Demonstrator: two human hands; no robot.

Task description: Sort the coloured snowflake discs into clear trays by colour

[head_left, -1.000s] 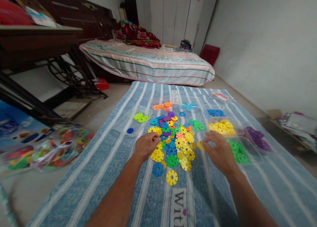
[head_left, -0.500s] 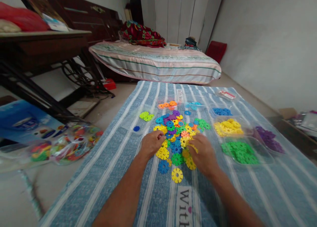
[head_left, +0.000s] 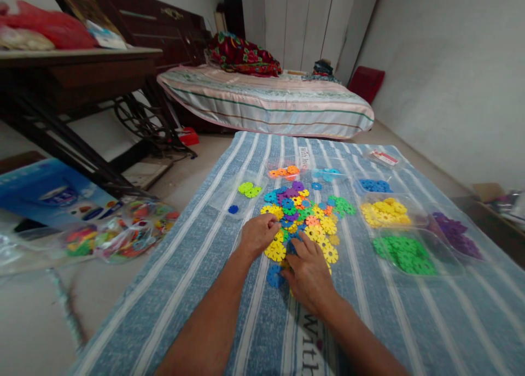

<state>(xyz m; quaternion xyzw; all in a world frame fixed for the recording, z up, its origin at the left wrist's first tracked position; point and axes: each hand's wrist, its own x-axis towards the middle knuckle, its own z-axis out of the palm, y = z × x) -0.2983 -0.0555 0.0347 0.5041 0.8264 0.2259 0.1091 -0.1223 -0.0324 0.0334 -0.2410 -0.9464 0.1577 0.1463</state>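
Observation:
A loose pile of flat notched plastic discs (head_left: pixel 320 231) in yellow, blue, green, orange and purple lies mid-table. At its left edge my left hand (head_left: pixel 259 235) is closed with curled fingers; whatever it may hold is hidden. My right hand (head_left: pixel 310 272) reaches over the near part of the pile, fingers apart and pointing down onto the discs, covering several of them. Beside its thumb lies a blue disc (head_left: pixel 274 276). Yellow discs (head_left: pixel 275 247) sit between the two hands.
Clear plastic tubs on the right hold green discs (head_left: pixel 406 254), yellow discs (head_left: pixel 385 212), purple discs (head_left: pixel 455 234) and blue discs (head_left: pixel 375 186). Farther tubs hold orange discs (head_left: pixel 285 172), light-blue discs (head_left: pixel 329 174) and lime discs (head_left: pixel 249 189). A striped cloth (head_left: pixel 197 266) covers the table.
My right hand has moved left and nearer to me, from the pile's right side onto its near middle, and its fingers have spread. My left hand stays closed at the left edge.

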